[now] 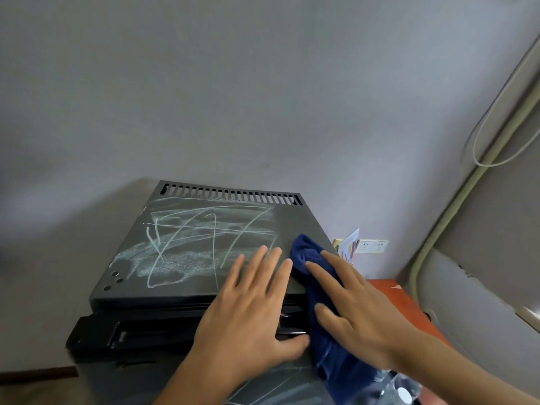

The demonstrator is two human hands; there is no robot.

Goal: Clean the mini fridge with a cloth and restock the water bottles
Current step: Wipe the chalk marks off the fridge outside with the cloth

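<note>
A black mini fridge (187,258) fills the middle of the view, its top smeared with white chalk-like scribbles. My left hand (248,311) lies flat on the near right part of the top, fingers straight. A dark blue cloth (327,355) drapes over the fridge's right front corner. My right hand (359,311) presses flat on the cloth with straight fingers. A clear water bottle with a white cap (404,394) shows at the bottom right, partly hidden by the cloth and my right arm.
A grey wall stands close behind the fridge. A white wall socket (372,247) and a coloured card sit low on the wall to the right. An orange-red surface (406,302) lies right of the fridge. A padded grey panel with a cable runs up the right side.
</note>
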